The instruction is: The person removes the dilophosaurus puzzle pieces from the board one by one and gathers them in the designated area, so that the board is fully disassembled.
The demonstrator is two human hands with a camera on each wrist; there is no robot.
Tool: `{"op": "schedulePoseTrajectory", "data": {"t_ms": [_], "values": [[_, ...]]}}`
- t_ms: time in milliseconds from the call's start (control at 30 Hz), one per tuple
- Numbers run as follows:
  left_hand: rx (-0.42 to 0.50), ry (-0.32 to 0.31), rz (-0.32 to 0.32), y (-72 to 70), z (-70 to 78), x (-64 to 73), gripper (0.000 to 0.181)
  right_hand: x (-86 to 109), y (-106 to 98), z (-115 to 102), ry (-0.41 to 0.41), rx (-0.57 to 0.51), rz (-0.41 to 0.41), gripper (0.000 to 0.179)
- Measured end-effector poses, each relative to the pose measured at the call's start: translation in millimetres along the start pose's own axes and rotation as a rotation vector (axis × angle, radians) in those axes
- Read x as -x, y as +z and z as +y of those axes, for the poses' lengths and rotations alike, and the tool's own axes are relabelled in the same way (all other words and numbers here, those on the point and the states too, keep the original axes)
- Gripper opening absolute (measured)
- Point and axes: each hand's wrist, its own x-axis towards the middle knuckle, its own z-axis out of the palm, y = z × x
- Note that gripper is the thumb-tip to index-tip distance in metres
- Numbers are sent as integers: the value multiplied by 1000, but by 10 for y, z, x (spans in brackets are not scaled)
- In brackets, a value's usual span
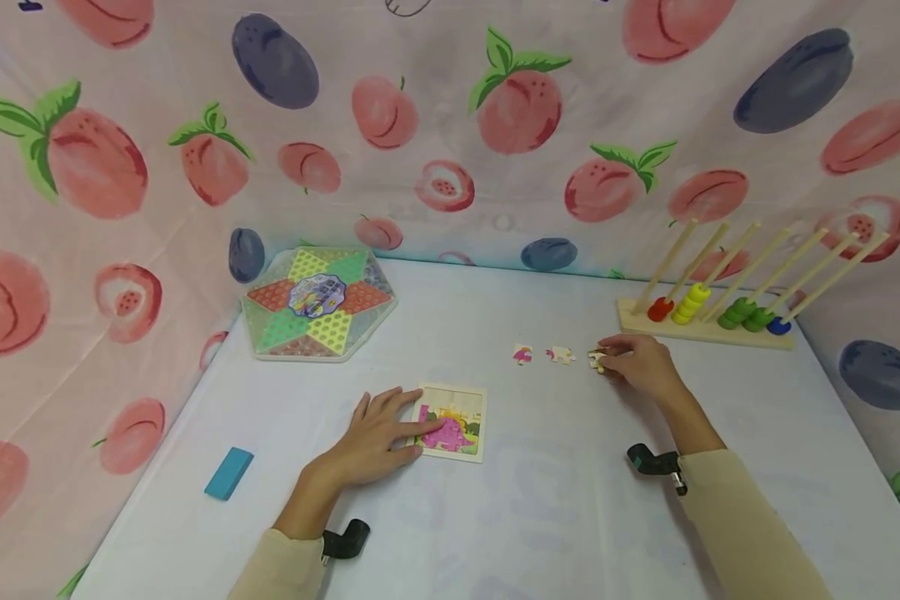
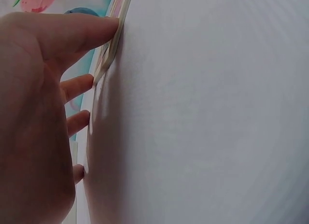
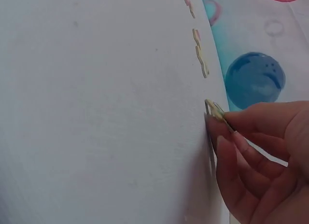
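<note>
My left hand (image 1: pixel 371 442) rests on the left side of a small wooden jigsaw puzzle (image 1: pixel 453 398), fingers spread and fairly straight. A pink dinosaur shows in its filled part, and bare wood along the top. In the left wrist view, the thumb (image 2: pixel 91 31) touches the puzzle's edge (image 2: pixel 114 50). Farther right, my right hand (image 1: pixel 641 367) pinches a pale puzzle piece (image 1: pixel 596 362) between thumb and fingers, close over the table. The fingers partly hide this piece (image 3: pixel 218 111) in the right wrist view. To its left lie a pink-and-white piece (image 1: pixel 522 354) and a mostly yellowish piece (image 1: pixel 562 355).
A wooden bead counter (image 1: pixel 705 332) with tall pegs stands at the back right. At the back left is a hexagonal Chinese checkers board (image 1: pixel 318 304). One blue block (image 1: pixel 229 473) lies on the left of the white table (image 1: pixel 540 517). Fruit-patterned cloth (image 1: pixel 450 100) hangs behind.
</note>
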Motion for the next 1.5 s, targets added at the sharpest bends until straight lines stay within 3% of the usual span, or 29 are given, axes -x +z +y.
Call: {"op": "schedulePoseTrajectory", "data": {"t_ms": [267,500,800,1133,1500], "values": [[-8,-5,4,4,3,8,45,-8,10,2,73,1,7,34],[-23,-1,13,8,11,20,44,4,6,-18,84,25,0,34],[-37,-1,16,5,15,26,44,14,-9,-28,12,151,60,27],[-4,-5,38,-19,13,32,41,-2,15,-33,6,176,55,25],[15,38,69,-24,-12,42,34,25,26,-142,18,199,84,26]]}}
